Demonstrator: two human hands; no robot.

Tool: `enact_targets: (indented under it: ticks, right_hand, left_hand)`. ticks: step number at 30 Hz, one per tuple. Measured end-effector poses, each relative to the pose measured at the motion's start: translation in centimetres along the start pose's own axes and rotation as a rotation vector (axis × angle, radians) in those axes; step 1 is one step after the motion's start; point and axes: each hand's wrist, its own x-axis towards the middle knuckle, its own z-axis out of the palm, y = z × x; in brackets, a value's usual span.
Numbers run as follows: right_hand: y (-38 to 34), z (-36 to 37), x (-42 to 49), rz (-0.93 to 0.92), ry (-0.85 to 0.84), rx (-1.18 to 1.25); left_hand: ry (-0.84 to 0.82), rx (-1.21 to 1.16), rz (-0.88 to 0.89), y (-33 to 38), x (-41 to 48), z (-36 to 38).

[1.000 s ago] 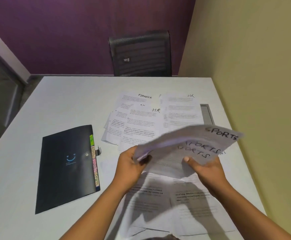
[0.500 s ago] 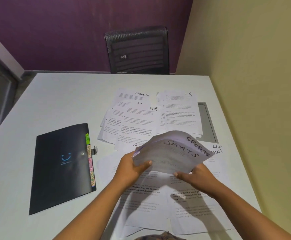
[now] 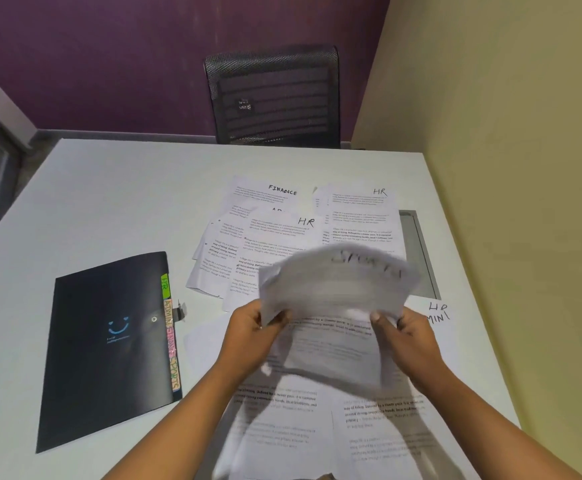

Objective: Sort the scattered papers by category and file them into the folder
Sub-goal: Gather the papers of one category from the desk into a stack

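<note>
Both hands hold a small stack of white sheets marked SPORTS (image 3: 334, 289), blurred and lifted above the table. My left hand (image 3: 248, 336) grips its left edge, my right hand (image 3: 409, 336) its right edge. A black folder (image 3: 109, 344) lies shut at the left, with coloured tabs (image 3: 170, 336) reading HR, ADMIN, FINANCE and SPORTS along its right side. Printed papers lie spread beyond the hands: one headed FINANCE (image 3: 265, 197) and two headed HR (image 3: 282, 237) (image 3: 362, 216). More sheets (image 3: 317, 431) lie under my forearms.
The white table (image 3: 109, 202) meets a beige wall (image 3: 507, 202) on the right. A grey inset panel (image 3: 417, 251) sits by the table's right edge. A black mesh chair (image 3: 272, 98) stands behind the far edge. Sheets labelled HR and ADMIN (image 3: 438, 311) peek out by my right hand.
The SPORTS stack has swung from a flat tilt toward the right to upright and centred between the hands. My right hand moved from under the stack to its right edge.
</note>
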Motion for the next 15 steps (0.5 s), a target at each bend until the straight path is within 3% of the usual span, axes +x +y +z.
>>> enact_targets:
  ticks: [6,10,15]
  right_hand:
    - [-1.1,-0.2,4.6,0.183,-0.023,0.195]
    - [-1.0,-0.9,9.0,0.311,-0.135,0.163]
    - [0.5,-2.6,16.1,0.416,0.091,0.088]
  left_hand:
    - [-0.120,-0.131,-0.102,0.2,2.6,0.0]
    - [-0.036,-0.179,-0.197,-0.4,4.6,0.3]
    - [0.070,-0.353,-0.318,-1.2,7.4,0.4]
